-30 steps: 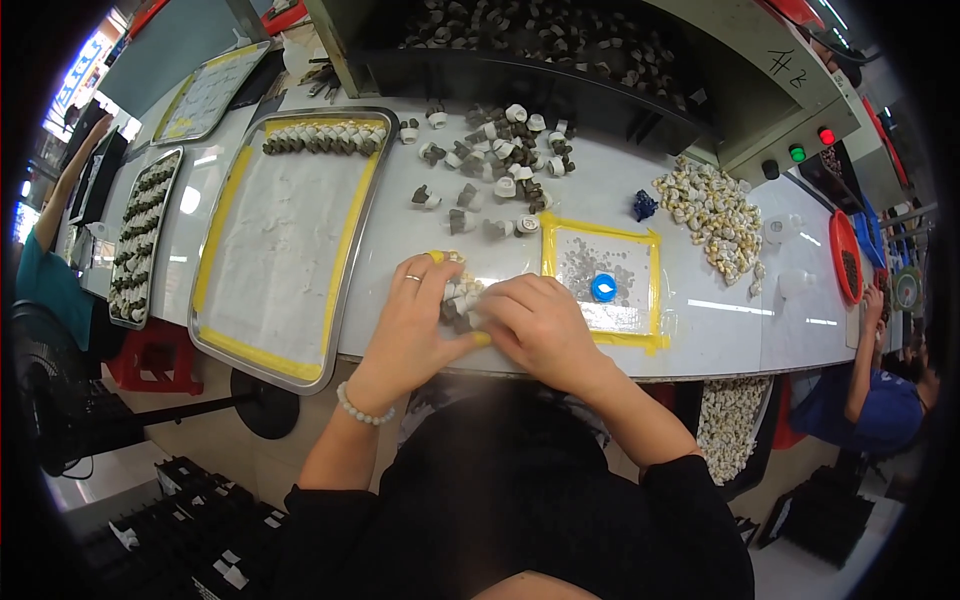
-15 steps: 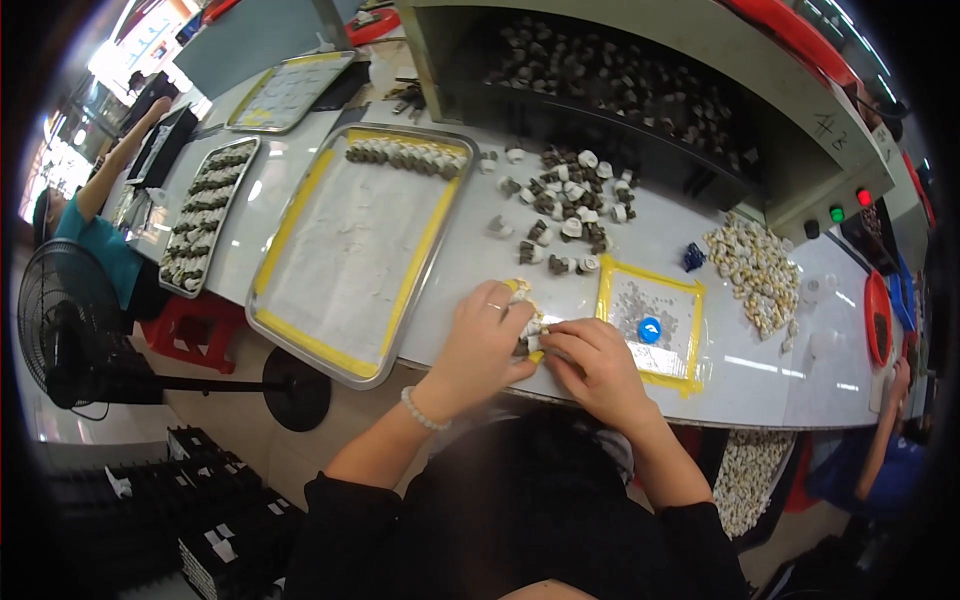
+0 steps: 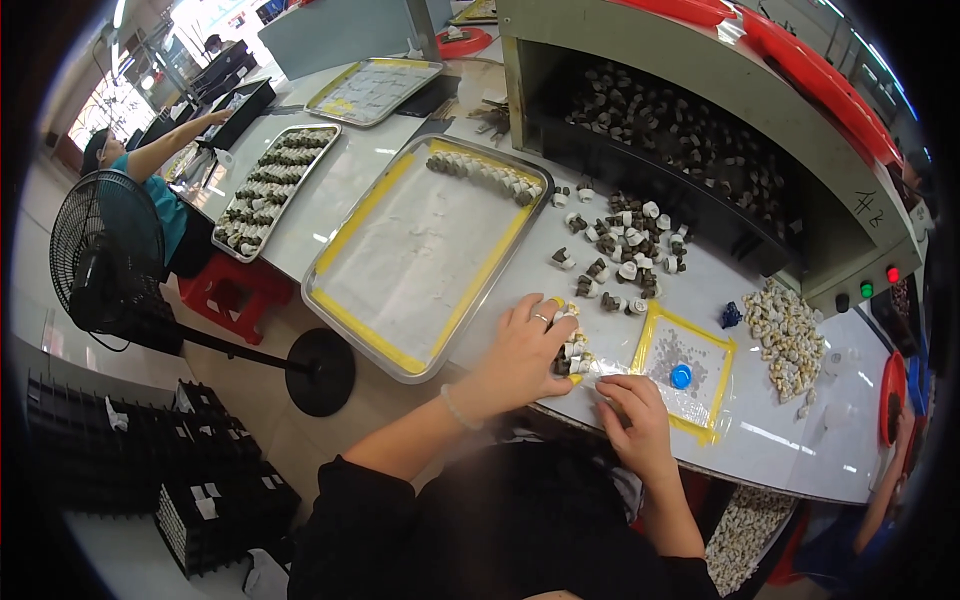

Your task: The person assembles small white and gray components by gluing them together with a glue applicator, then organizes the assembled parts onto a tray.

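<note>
At the bench's front edge my left hand (image 3: 522, 352) is closed around a short row of small white-and-dark capped parts (image 3: 573, 355). Yellow covers show on its thumb and a fingertip, and the palm side is hidden. Just right of that row is my right hand (image 3: 638, 412), its fingers curled and a gap between thumb and forefinger; I see nothing in it. Beyond both hands lies a loose pile of similar parts (image 3: 630, 243). To the left stands a large metal tray (image 3: 400, 270) with yellow-taped edges, with parts lined up along its far end.
A yellow-taped square (image 3: 728, 385) with a blue cap (image 3: 681, 377) lies to the right, near a heap of pale pieces (image 3: 782, 335). A grey machine (image 3: 690, 60) stands at the back. Left are a filled tray (image 3: 335, 140), a fan (image 3: 105, 240) and a person (image 3: 170, 215).
My right hand has drawn back to the right from the row of parts. My left hand still holds the row. The whole view has shifted, so the bench appears farther right.
</note>
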Demonstrator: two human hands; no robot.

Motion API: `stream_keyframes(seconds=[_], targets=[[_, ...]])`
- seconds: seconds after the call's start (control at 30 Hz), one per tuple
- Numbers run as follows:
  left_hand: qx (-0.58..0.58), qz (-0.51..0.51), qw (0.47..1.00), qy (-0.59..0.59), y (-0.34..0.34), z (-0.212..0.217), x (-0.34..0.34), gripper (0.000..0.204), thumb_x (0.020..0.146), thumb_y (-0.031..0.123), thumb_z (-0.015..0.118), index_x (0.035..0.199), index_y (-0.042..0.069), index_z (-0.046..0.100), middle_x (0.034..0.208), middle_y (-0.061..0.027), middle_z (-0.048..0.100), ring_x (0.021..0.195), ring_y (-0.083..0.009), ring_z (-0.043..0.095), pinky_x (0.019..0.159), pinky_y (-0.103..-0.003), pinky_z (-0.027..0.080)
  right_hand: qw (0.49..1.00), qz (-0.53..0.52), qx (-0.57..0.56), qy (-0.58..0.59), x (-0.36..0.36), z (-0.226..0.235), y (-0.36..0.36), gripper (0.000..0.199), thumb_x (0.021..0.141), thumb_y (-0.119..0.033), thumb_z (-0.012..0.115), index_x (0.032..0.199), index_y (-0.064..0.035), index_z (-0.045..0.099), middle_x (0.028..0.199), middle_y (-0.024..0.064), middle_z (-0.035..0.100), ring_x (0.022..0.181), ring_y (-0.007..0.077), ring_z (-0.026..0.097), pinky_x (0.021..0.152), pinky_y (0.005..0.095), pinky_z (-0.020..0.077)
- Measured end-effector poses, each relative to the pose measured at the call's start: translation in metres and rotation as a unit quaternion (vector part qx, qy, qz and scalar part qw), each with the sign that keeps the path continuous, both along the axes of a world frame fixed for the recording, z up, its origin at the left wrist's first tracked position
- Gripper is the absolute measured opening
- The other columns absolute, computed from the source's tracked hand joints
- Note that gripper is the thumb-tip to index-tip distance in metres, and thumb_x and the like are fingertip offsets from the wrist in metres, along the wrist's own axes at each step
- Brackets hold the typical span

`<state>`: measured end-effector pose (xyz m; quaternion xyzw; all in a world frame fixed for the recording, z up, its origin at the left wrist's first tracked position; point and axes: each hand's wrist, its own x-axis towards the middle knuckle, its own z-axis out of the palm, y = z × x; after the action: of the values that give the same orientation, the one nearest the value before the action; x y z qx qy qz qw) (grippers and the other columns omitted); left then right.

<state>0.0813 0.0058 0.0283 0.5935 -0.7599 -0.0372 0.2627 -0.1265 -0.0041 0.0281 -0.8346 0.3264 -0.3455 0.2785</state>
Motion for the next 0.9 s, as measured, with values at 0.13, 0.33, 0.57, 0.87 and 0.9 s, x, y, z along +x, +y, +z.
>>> stream_keyframes(seconds=[0.13,0.33,0.57,0.87,0.9], targets=[[0.034,-0.012,0.999,0.026,-0.004,0.008,0.002,0.058,0.056,0.027,0.076,0.106,0.007,0.053,0.107,-0.0105,0.052,0.105,-0.0322,0.045,0.086,-0.045,0.037,1.000,0.001,-0.001,0.009,-0.004,0.001,-0.002,0.023,0.071,0.001,0.066,0.094,-0.0020,0.064,0.097,0.0109,0.062,0.089,0.0285,0.058,0.078,0.0353,0.0457],[0.068,0.040,0.996,-0.043,-0.010,0.018,-0.002,0.057,0.055,0.028,0.073,0.105,0.008,0.054,0.102,-0.0066,0.057,0.097,-0.0306,0.047,0.081,-0.042,0.039,1.000,0.009,0.003,0.002,-0.002,-0.009,-0.008,0.021,0.073,-0.001,0.066,0.094,-0.0027,0.064,0.097,0.0092,0.062,0.089,0.0275,0.058,0.079,0.0354,0.0452],[0.093,0.068,0.990,-0.078,-0.013,0.023,-0.006,0.058,0.055,0.030,0.073,0.103,0.006,0.053,0.100,-0.0072,0.057,0.086,-0.0283,0.047,0.074,-0.038,0.041,1.000,0.012,0.004,-0.007,-0.005,-0.006,-0.006,0.018,0.074,-0.004,0.066,0.091,-0.0035,0.065,0.096,0.0082,0.062,0.089,0.0265,0.058,0.080,0.0356,0.0449],[0.020,0.060,0.998,0.022,-0.014,0.011,-0.003,0.052,0.052,0.023,0.074,0.096,0.005,0.053,0.092,-0.0107,0.055,0.085,-0.0299,0.048,0.073,-0.039,0.044,1.000,0.023,0.004,-0.004,-0.006,-0.005,-0.006,0.017,0.074,-0.004,0.067,0.090,-0.0051,0.066,0.095,0.0075,0.062,0.089,0.0260,0.058,0.081,0.0360,0.0449],[0.020,0.058,0.998,0.021,-0.014,0.015,0.000,0.052,0.052,0.023,0.074,0.096,0.005,0.053,0.092,-0.0107,0.055,0.085,-0.0299,0.048,0.073,-0.039,0.044,1.000,0.021,0.003,-0.006,-0.005,-0.007,-0.006,0.017,0.074,-0.004,0.067,0.090,-0.0051,0.066,0.095,0.0075,0.062,0.089,0.0260,0.058,0.081,0.0360,0.0449]])
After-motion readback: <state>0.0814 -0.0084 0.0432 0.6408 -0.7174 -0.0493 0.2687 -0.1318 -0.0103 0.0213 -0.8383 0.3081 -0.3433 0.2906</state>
